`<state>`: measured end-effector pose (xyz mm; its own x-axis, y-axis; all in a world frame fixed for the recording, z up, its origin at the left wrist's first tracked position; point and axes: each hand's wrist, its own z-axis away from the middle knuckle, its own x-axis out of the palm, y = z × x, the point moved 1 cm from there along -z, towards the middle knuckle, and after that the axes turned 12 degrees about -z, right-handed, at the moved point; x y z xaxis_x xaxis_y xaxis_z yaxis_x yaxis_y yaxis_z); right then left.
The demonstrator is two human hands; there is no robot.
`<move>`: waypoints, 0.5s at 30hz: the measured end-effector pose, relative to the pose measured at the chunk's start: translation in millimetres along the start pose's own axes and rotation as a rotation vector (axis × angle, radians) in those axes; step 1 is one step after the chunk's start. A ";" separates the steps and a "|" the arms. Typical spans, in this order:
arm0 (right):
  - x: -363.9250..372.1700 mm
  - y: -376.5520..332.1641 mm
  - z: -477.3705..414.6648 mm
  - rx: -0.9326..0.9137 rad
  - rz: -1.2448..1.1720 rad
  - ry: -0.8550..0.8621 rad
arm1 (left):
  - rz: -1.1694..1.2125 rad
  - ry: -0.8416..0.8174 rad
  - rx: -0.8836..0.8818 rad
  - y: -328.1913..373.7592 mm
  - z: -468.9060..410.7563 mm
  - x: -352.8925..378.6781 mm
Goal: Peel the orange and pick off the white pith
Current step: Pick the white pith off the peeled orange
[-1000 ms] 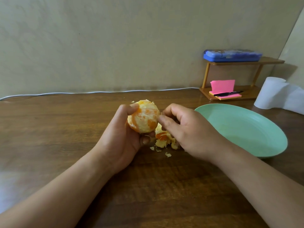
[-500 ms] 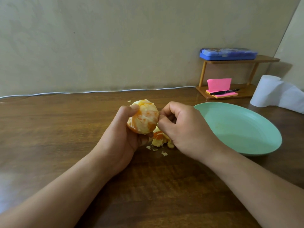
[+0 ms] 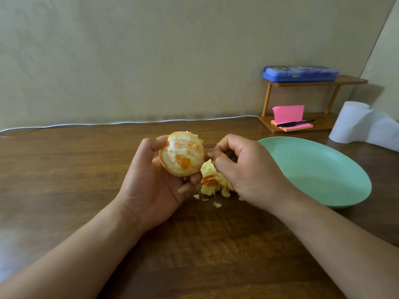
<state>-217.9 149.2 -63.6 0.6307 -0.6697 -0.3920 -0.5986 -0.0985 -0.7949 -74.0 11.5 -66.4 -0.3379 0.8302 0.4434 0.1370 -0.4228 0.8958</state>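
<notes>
A peeled orange (image 3: 182, 154), still patched with white pith, is held up over the wooden table (image 3: 64, 169) by my left hand (image 3: 155, 182), thumb on top and fingers curled underneath. Just to its right, my right hand (image 3: 246, 167) has its fingers curled, thumb and fingertips pinched together close to the fruit's right side; whether a scrap of pith is between them is too small to tell. A heap of torn peel and pith (image 3: 212, 180) lies on the table below and between the two hands, partly hidden by the right hand.
A mint green plate (image 3: 323, 169) sits right of the hands. Behind it stands a small wooden shelf (image 3: 319, 83) with a blue case (image 3: 301, 73), pink sticky notes (image 3: 288, 113) and a pen (image 3: 295, 123). A paper roll (image 3: 354, 121) stands far right. A white cable (image 3: 108, 123) runs along the wall.
My left hand has lifted and turned the orange slightly toward me. My right hand's fingertips have drawn a little away from the fruit's right side.
</notes>
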 end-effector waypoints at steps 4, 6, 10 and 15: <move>-4.0 5.6 -3.3 0.035 0.176 -0.069 | -0.004 0.004 0.000 1.4 -0.3 -1.1; -5.8 7.3 -3.2 0.066 0.285 -0.131 | -0.054 0.008 0.016 2.2 -1.8 -1.4; -9.6 4.4 -4.8 0.034 0.369 -0.120 | -0.167 0.050 0.021 1.5 -3.6 -0.4; -12.8 -0.5 -6.1 -0.033 0.413 -0.055 | -0.274 0.075 0.047 -2.9 -6.2 -4.6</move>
<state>-228.7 153.3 -55.3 0.3587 -0.6179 -0.6997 -0.8219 0.1462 -0.5505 -78.6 6.6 -71.2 -0.4362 0.8811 0.1829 0.0733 -0.1678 0.9831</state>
